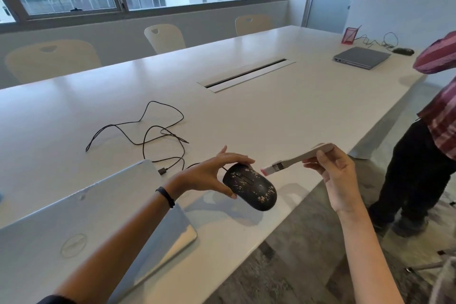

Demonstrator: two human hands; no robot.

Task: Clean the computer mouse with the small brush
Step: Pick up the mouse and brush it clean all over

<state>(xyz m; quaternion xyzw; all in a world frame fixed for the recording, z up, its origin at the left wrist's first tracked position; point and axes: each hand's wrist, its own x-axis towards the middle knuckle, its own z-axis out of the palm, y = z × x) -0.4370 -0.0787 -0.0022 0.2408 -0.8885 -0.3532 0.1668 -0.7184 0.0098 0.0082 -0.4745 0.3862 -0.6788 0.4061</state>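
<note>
Head view: one black oval plastic computer mouse [251, 190], speckled with pale crumbs, is held above the near edge of the long white table [246, 111], its sides pinched between thumb and fingertips of the left hand [212, 175]. One small brush [296, 159], with pale flat handle, metal ferrule and pinkish bristles, is pinched by the right hand [338, 175]; the bristles are just right of the mouse, apparently not touching. Risks: this light fingertip hold may let the mouse twist or drop under brush pressure; crumbs may scatter onto the closed silver laptop [86, 217], near left.

The black mouse [251, 187], speckled with pale crumbs, sits tilted above the tabletop [271, 118] edge. The pink-bristled brush [283, 165] points at it, just apart.
</note>
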